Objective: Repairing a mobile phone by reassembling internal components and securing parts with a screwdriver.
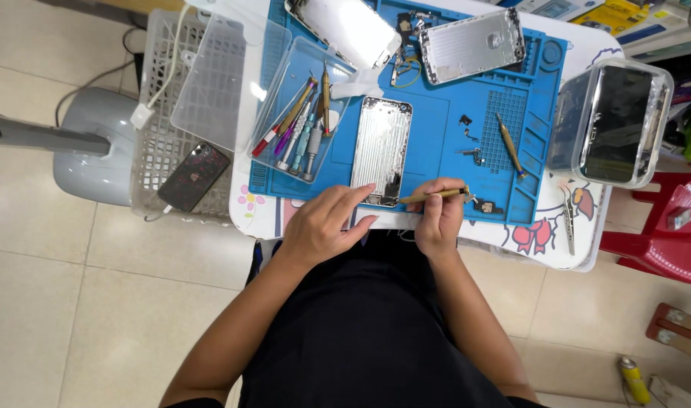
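Note:
A silver phone back housing (pixel 381 146) lies inner side up on a blue work mat (pixel 436 128). My left hand (pixel 326 225) rests at its near end, fingers pressing the bottom edge. My right hand (pixel 438 219) grips a gold-handled screwdriver (pixel 434 196), held level with its tip pointing at the housing's lower right corner. A second silver housing (pixel 472 45) lies at the far side of the mat. Another gold screwdriver (pixel 508 143) and small loose parts (pixel 470 136) sit on the mat's right half.
A clear tray (pixel 304 121) of several screwdrivers sits left of the housing. A clear box (pixel 613 121) holding dark phone screens stands at the right. A dark phone (pixel 194 176) lies on a white basket (pixel 160 136) at left. Tweezers (pixel 570 219) rest near the table edge; a red stool (pixel 666 227) stands beyond.

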